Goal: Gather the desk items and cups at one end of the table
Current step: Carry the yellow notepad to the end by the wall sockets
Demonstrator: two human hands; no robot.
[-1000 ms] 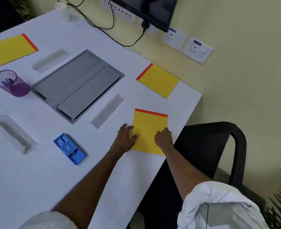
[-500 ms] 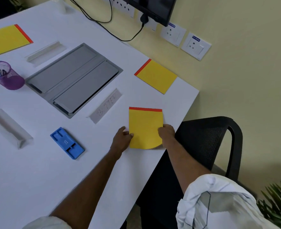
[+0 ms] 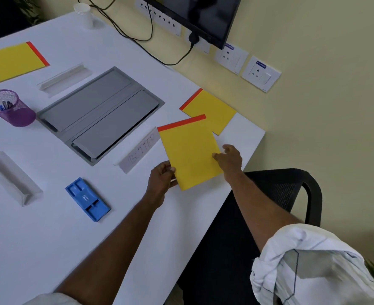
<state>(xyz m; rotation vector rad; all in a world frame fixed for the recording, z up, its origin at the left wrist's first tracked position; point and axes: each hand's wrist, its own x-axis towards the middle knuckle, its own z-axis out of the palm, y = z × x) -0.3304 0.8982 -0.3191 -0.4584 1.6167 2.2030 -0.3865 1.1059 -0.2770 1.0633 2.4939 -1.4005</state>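
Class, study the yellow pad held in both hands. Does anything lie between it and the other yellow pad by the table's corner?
Nothing visible does. The held pad, gripped by the left hand and right hand, overlaps the corner pad in this view. The name plate lies to its left, off that path.

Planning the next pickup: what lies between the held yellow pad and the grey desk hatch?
In the head view, a clear name strip with handwriting lies between the yellow pad and the grey hatch.
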